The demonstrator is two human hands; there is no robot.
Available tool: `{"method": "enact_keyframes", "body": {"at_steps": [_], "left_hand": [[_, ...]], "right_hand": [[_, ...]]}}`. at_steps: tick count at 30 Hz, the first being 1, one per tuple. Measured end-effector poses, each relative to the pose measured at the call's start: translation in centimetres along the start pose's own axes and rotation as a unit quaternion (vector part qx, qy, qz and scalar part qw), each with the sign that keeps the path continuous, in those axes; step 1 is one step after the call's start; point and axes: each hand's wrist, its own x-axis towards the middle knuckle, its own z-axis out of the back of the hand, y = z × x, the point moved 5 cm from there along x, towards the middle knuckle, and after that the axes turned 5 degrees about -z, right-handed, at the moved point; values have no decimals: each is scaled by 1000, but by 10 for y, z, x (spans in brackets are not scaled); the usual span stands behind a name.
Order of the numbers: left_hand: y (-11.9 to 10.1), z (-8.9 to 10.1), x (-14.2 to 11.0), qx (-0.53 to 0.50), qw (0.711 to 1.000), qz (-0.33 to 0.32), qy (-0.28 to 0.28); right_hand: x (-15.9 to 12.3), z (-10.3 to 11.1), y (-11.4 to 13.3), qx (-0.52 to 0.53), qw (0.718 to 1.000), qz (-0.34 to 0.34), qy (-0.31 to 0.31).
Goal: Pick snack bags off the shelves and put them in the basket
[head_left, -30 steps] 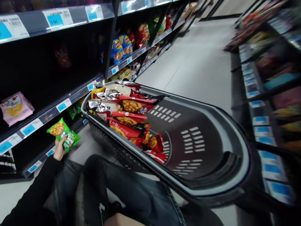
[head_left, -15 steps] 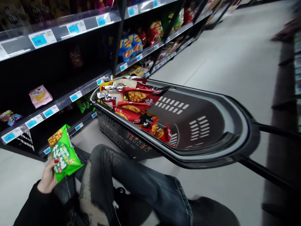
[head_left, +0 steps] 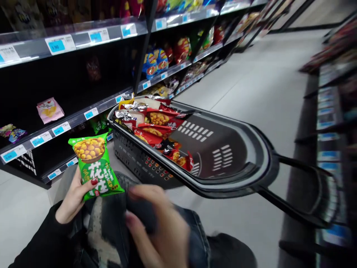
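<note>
My left hand (head_left: pixel 73 199) grips a green snack bag (head_left: pixel 95 163) printed with peanuts, holding it upright over my left knee. My right hand (head_left: pixel 161 230) is blurred low in the middle, above my jeans, with the fingers partly curled; nothing shows in it. A dark shopping basket (head_left: pixel 259 149) stands on the floor ahead of my knees. Several red and silver snack bags (head_left: pixel 156 130) are piled in the basket's far left end.
Dark store shelves (head_left: pixel 83 111) with blue price tags run along the left, holding a pink packet (head_left: pixel 49 109) and blue chip bags (head_left: pixel 154 61). More shelving (head_left: pixel 331 111) lines the right. The basket's long handle (head_left: pixel 295 212) reaches right. Grey aisle floor (head_left: pixel 251 82) stretches ahead.
My left hand has brought the green bag away from the low shelf, up and toward me. My right hand has come into view at the bottom.
</note>
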Motion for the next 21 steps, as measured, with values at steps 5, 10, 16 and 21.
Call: {"method": "enact_keyframes", "body": {"at_steps": [5, 10, 16, 21], "left_hand": [[-10, -27, 7, -101, 993, -41, 47], [-20, -30, 15, 30, 990, -97, 102], [-38, -19, 33, 181, 958, -216, 57], [-34, -20, 43, 142, 967, -191, 89]], "right_hand": [[16, -40, -15, 8, 998, -60, 28], [29, -54, -46, 127, 971, -204, 10], [43, -76, -53, 497, 803, -313, 100], [43, -83, -59, 546, 756, -349, 89]]}}
